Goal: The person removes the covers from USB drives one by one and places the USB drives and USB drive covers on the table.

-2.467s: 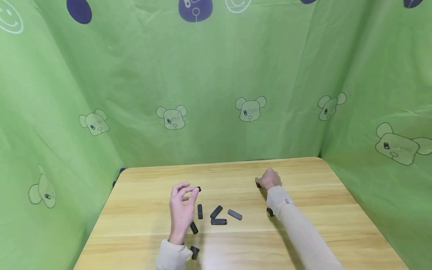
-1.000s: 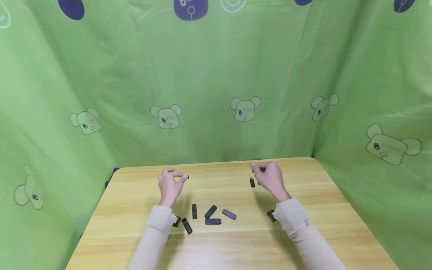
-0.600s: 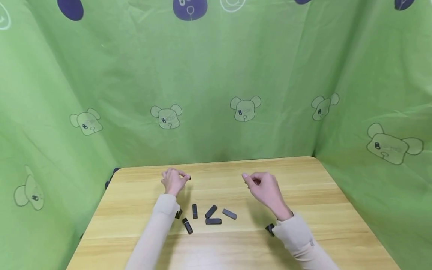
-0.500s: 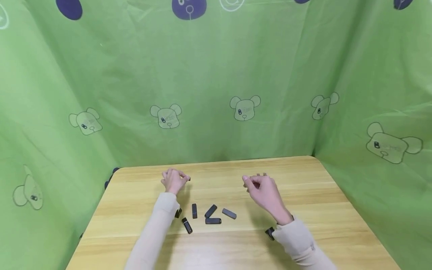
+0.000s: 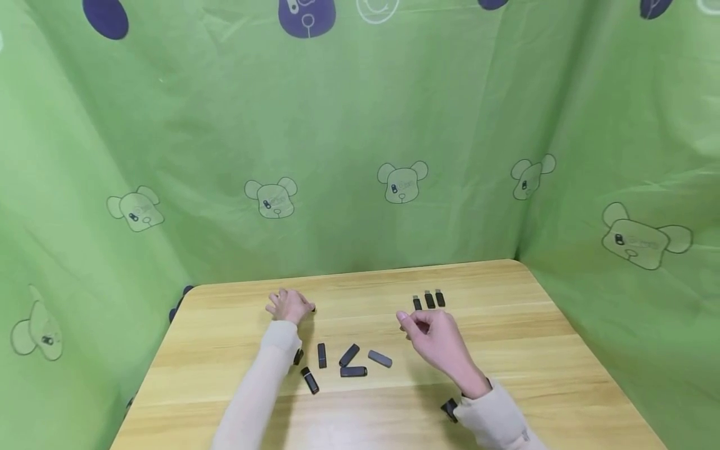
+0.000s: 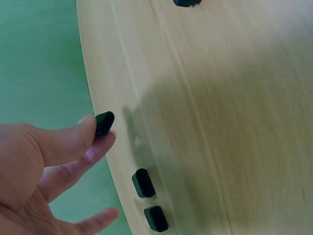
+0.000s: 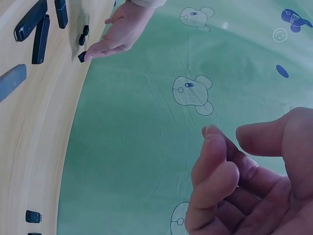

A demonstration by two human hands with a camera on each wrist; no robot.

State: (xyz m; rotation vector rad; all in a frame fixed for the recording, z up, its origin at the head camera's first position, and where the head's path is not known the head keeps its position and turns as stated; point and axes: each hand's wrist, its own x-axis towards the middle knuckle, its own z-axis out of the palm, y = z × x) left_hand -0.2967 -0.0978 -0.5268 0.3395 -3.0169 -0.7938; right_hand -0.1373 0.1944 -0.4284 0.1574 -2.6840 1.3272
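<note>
As we start at the near side of the pale wooden table (image 5: 534, 369), we find four black, oblong USB sticks (image 5: 353, 372) and one grey, oblong USB stick (image 5: 380, 359) scattered, seemingly capped; these five, we judge, are left to do. To their right, the right hand (image 5: 435, 342) hangs with loosely curled fingers, holding nothing that we can see. Farther off, the left hand (image 5: 289, 306) pinches a small black plastic cap (image 6: 104, 124); two more black caps (image 6: 143, 183) lie near it. Beyond the right hand, three black sticks with bare metal plugs (image 5: 430, 300) lie in a row, so we count three uncapped, with the third cap probably not yet set down.
</note>
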